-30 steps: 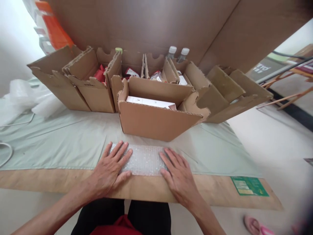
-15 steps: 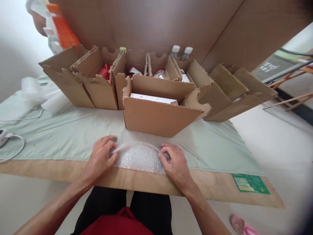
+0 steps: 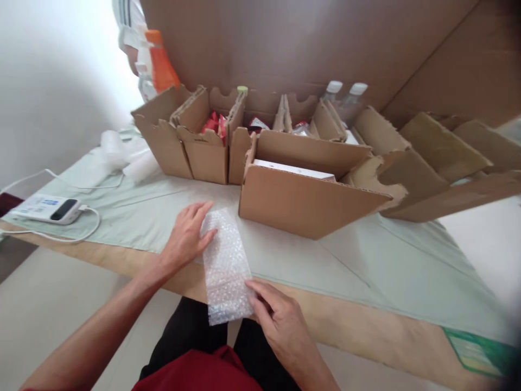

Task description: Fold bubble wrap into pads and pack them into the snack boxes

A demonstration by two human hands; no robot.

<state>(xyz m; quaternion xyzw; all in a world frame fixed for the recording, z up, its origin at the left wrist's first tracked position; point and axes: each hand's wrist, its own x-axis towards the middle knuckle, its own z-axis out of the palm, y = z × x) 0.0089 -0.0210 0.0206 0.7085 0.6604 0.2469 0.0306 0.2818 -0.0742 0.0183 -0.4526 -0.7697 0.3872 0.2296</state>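
Clear, rectangular bubble wrap sheet [image 3: 226, 271] lies between your two hands at the front of the surface [image 3: 285, 258], which is draped in pale green cloth [image 3: 158, 217]. Its long axis runs almost straight away from you, the far end leaning slightly left, and its near end reaches past the front edge, above your black trousers [image 3: 191, 320].

Your left hand [image 3: 189, 231] is at the far left side, loosely curved, its thumb spread from the fingers and reaching onto the sheet; you cannot tell whether it grips. Your right hand [image 3: 283, 320] is lower, thumb and forefinger fairly close together at the right edge; whether they pinch it is unclear. So the sheet is to the right of your left hand and to the left of your right, and your right hand is nearer its near end. Beyond it, to the right, stands an open brown cardboard box [image 3: 293, 206] holding a flat white carton [image 3: 293, 170].
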